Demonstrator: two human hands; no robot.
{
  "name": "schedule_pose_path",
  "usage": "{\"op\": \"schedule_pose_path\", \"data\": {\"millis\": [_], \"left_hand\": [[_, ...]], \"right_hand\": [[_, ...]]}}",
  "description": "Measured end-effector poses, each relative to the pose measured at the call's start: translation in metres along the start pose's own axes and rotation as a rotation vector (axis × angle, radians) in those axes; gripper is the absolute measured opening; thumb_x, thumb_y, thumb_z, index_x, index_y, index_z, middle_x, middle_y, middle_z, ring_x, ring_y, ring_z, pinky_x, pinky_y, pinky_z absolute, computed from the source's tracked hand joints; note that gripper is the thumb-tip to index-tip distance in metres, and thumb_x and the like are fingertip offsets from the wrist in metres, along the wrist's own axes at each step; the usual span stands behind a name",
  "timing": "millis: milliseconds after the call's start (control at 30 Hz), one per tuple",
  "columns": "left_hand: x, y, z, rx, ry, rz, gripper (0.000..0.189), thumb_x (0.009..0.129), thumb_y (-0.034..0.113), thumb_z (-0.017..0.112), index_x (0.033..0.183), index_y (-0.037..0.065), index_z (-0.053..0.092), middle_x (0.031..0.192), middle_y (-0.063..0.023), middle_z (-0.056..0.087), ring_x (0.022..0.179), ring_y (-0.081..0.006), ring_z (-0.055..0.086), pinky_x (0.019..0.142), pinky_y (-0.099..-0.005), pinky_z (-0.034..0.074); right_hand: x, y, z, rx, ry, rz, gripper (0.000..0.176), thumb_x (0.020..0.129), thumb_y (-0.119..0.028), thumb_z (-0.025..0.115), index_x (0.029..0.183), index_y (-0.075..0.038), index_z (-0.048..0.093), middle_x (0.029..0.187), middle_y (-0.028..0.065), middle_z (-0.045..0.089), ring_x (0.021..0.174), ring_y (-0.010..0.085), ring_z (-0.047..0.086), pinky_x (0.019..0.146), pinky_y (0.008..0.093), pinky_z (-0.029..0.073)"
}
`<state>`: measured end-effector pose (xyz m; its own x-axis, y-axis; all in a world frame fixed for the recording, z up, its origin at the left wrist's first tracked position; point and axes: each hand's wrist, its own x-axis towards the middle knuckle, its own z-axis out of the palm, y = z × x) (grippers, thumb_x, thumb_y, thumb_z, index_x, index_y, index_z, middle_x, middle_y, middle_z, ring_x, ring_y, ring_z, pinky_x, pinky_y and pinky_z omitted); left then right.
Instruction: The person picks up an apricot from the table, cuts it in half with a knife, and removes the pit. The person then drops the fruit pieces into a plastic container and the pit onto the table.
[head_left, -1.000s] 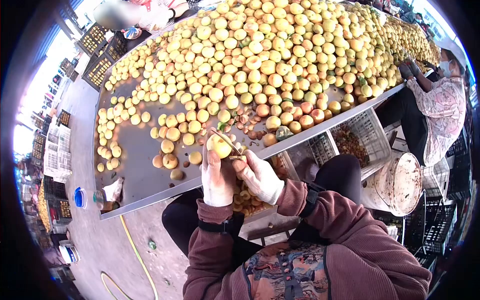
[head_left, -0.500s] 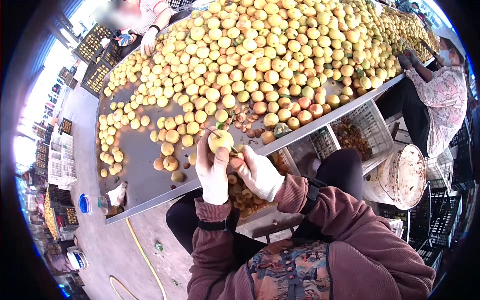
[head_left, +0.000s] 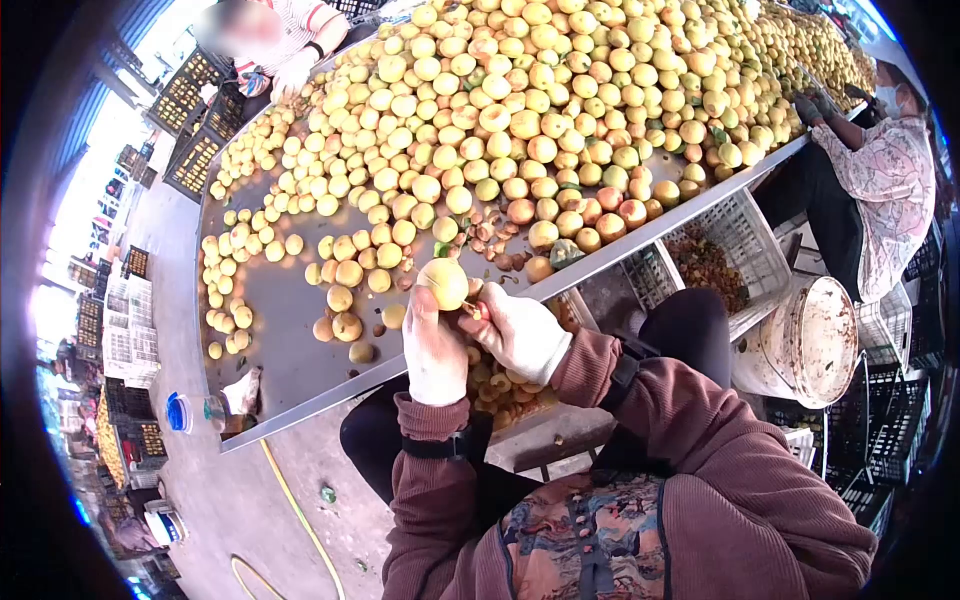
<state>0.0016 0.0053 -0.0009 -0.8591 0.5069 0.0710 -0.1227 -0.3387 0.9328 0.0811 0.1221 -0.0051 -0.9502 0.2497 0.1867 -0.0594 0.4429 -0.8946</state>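
In a white glove, my left hand [head_left: 437, 355] holds a yellow apricot [head_left: 446, 282] upright between thumb and fingers, just over the table's front edge. My right hand [head_left: 524, 336], gloved too, is closed close against the fruit's right side. A thin, dark tool [head_left: 468, 308] shows at its fingertips; most of it is hidden by the fingers. Beneath both hands is a crate holding halved apricots [head_left: 505, 390]. Beyond them, loose apricots [head_left: 345, 272] and brown scraps [head_left: 492, 235] lie on the metal table [head_left: 290, 340].
A large heap of apricots [head_left: 560, 110] covers the back of the table. At right are a grey crate [head_left: 745, 240] with scraps and a stained white bucket [head_left: 800, 340]. One person [head_left: 885, 190] sits at right, another [head_left: 285, 40] at back left. A yellow hose [head_left: 295, 500] lies on the floor.
The thin tool that stuck out across the apricot no longer shows there. My right hand has shifted slightly away to the right, and the left hand's fingers now sit lower on the fruit.
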Motion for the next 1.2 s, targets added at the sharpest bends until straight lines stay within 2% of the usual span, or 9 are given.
{"op": "schedule_pose_path", "data": {"millis": [100,167,300,567,700,900,967,1067,1200], "left_hand": [[0.001,0.001,0.000,0.063,0.052,-0.171,0.059,0.101,0.052,0.040,0.123,-0.001,0.053,0.109,-0.0099,0.063,0.093,-0.0192,0.061,0.086,-0.0323,0.049],[0.003,0.006,-0.002,0.564,-0.060,0.139,0.059,0.099,0.052,0.044,0.124,-0.001,0.053,0.110,-0.0095,0.063,0.094,-0.0193,0.061,0.086,-0.0325,0.049],[-0.002,0.001,0.012,-0.093,0.028,-0.072,0.060,0.097,0.053,0.046,0.126,0.001,0.051,0.105,-0.0087,0.063,0.094,-0.0202,0.060,0.087,-0.0332,0.048],[0.003,-0.002,0.005,0.059,0.069,-0.101,0.062,0.098,0.054,0.046,0.127,-0.001,0.049,0.111,-0.0117,0.061,0.102,-0.0197,0.060,0.086,-0.0315,0.049],[0.002,-0.020,0.011,-0.266,0.084,-0.153,0.058,0.100,0.053,0.040,0.126,0.002,0.051,0.111,-0.0085,0.060,0.095,-0.0191,0.060,0.085,-0.0311,0.050],[0.004,-0.022,0.005,-0.404,0.181,-0.189,0.057,0.101,0.054,0.034,0.120,0.003,0.051,0.105,-0.0077,0.063,0.096,-0.0191,0.059,0.089,-0.0321,0.047],[0.013,-0.032,-0.024,-0.685,-0.174,-0.152,0.050,0.103,0.047,0.034,0.130,0.006,0.044,0.113,-0.0099,0.059,0.098,-0.0213,0.060,0.089,-0.0347,0.050],[0.008,-0.003,-0.006,-0.192,0.167,-0.056,0.050,0.104,0.045,0.032,0.133,0.006,0.042,0.113,-0.0122,0.059,0.098,-0.0225,0.061,0.088,-0.0349,0.051],[-0.011,0.005,0.028,0.181,0.140,-0.144,0.051,0.105,0.039,0.032,0.140,0.002,0.037,0.129,-0.0152,0.051,0.110,-0.0225,0.058,0.097,-0.0354,0.047]], "right_hand": [[0.001,0.015,0.007,0.016,-0.002,0.015,0.038,0.095,-0.038,0.057,0.103,-0.003,0.043,0.079,0.0197,0.063,0.076,0.0422,0.063,0.064,0.0448,0.050],[0.002,0.014,0.001,0.203,-0.053,0.047,0.038,0.095,-0.038,0.056,0.106,-0.003,0.044,0.078,0.0192,0.063,0.076,0.0421,0.063,0.064,0.0444,0.050],[0.001,0.005,-0.001,-0.067,-0.013,-0.018,0.045,0.096,-0.037,0.055,0.122,-0.002,0.043,0.080,0.0194,0.064,0.078,0.0396,0.065,0.067,0.0401,0.052],[-0.001,0.024,0.015,0.066,-0.021,0.028,0.042,0.095,-0.040,0.055,0.110,-0.002,0.045,0.080,0.0249,0.063,0.078,0.0453,0.062,0.066,0.0480,0.049],[0.001,0.027,0.016,-0.185,0.012,-0.012,0.068,0.094,-0.033,0.057,0.143,0.000,0.024,0.078,0.0215,0.064,0.072,0.0405,0.064,0.060,0.0440,0.051],[0.002,0.031,0.017,-0.247,-0.031,-0.044,0.073,0.091,-0.029,0.059,0.145,0.000,0.019,0.075,0.0209,0.063,0.068,0.0389,0.064,0.058,0.0454,0.051],[-0.002,0.014,0.008,-0.267,-0.058,-0.019,0.054,0.092,-0.030,0.059,0.132,-0.002,0.037,0.074,0.0210,0.063,0.069,0.0402,0.063,0.060,0.0458,0.051],[0.001,-0.007,-0.002,-0.021,0.141,0.045,0.036,0.092,-0.035,0.061,0.087,-0.003,0.045,0.073,0.0210,0.060,0.070,0.0406,0.062,0.062,0.0439,0.049],[0.020,0.006,-0.004,0.413,0.276,0.061,0.033,0.092,-0.034,0.061,0.091,-0.001,0.055,0.079,0.0123,0.060,0.075,0.0200,0.058,0.070,0.0321,0.047]]}}
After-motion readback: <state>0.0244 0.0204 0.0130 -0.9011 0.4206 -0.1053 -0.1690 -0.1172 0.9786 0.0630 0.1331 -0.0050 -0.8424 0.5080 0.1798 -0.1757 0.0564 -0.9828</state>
